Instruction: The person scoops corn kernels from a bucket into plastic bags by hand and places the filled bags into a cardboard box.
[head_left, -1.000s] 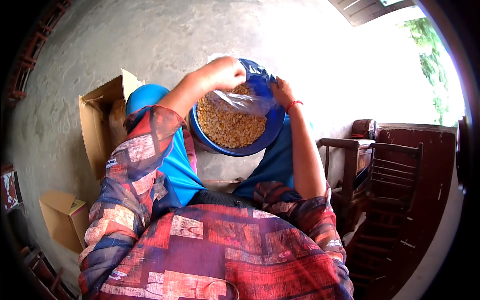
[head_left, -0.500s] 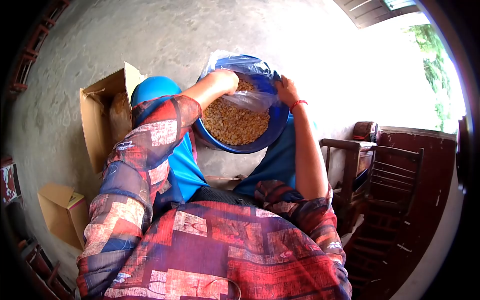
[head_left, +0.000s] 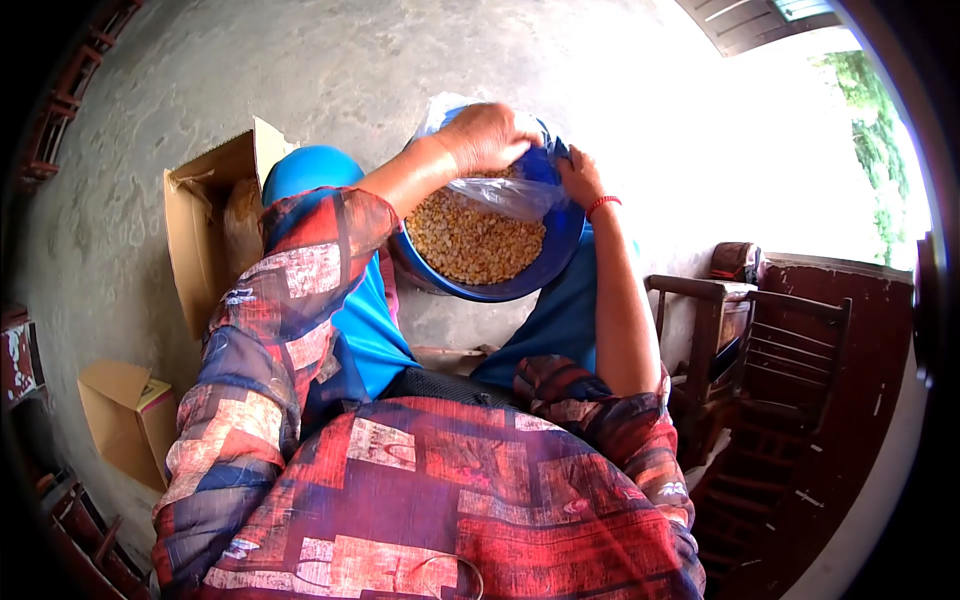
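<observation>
Bag [head_left: 508, 197] runs sideways across basin [head_left: 555, 262], left hand [head_left: 581, 180] curling fingers at rim [head_left: 583, 226], right hand [head_left: 489, 138], finger grip unclear.

No text, label, brand, number or sign can be read anywhere in the scene, from the near side to the far side, on the left or on the right.

The right hand [head_left: 490, 138] angles inward, fingers [head_left: 524, 132] curled; the left hand [head_left: 582, 178] is near, its forearm [head_left: 626, 290] extended.
</observation>
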